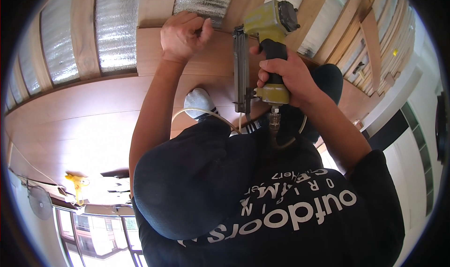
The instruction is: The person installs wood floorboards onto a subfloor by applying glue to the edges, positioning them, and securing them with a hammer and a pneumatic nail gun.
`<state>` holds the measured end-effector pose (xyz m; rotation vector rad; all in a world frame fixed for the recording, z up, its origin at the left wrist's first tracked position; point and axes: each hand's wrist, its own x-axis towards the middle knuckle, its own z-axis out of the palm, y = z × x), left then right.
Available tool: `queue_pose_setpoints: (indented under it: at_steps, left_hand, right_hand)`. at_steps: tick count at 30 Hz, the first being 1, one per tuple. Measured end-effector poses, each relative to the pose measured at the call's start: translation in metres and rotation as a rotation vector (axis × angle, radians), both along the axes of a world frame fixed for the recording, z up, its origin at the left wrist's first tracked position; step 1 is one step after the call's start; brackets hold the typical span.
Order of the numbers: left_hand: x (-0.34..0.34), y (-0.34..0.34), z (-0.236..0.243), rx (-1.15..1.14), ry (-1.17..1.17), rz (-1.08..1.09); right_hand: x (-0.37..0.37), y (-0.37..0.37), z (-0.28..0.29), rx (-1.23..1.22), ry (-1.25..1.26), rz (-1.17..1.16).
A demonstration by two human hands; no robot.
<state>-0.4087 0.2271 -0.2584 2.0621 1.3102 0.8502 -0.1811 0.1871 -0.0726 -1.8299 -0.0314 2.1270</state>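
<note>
**Now: plank pinned, nailer poised**

Here the left hand [182,32], curled closed, presses the reddish-brown wooden floor plank [150,51] flat. Just beside it, the right hand [286,77] grips the yellow-green pneumatic nail gun [268,23], nose against the plank edge for a steady shot.

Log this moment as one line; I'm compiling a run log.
left hand: fist on floor plank | right hand: grips yellow nail gun | hose trails

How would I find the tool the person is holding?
Look at the wooden floorboards laid over silver foil strips. At the newest board's edge, the right hand grips a yellow-green nail gun. Nothing else there has a black handle and a hose underneath.
</note>
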Motion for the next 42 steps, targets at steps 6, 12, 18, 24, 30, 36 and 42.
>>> queue_pose_setpoints:
  at_steps: [6, 12, 18, 24, 30, 36, 42]
  left_hand:
    - [0.006, 0.002, 0.002, 0.009, 0.002, 0.013]
    - [0.002, -0.001, -0.001, 0.025, 0.046, 0.006]
    - [0.004, -0.003, 0.000, 0.075, 0.070, 0.010]
    - [0.008, 0.000, 0.002, 0.084, 0.085, 0.030]
    - [0.018, 0.000, -0.003, -0.011, 0.094, 0.091]
    - [0.091, -0.019, 0.003, -0.052, 0.129, -0.008]
    - [0.099, -0.021, 0.001, -0.075, 0.336, -0.062]
  right_hand:
    - [0.022, -0.011, 0.001, 0.030, 0.016, 0.003]
    - [0.031, -0.021, -0.001, 0.005, 0.060, -0.010]
    - [0.043, -0.024, -0.001, 0.017, 0.046, -0.024]
    - [0.084, -0.045, 0.018, 0.071, -0.127, 0.045]
    - [0.169, -0.078, 0.035, 0.095, -0.272, -0.138]
    - [0.157, -0.084, 0.012, 0.065, -0.083, -0.229]
    - [0.168, -0.073, 0.008, 0.023, -0.083, -0.086]
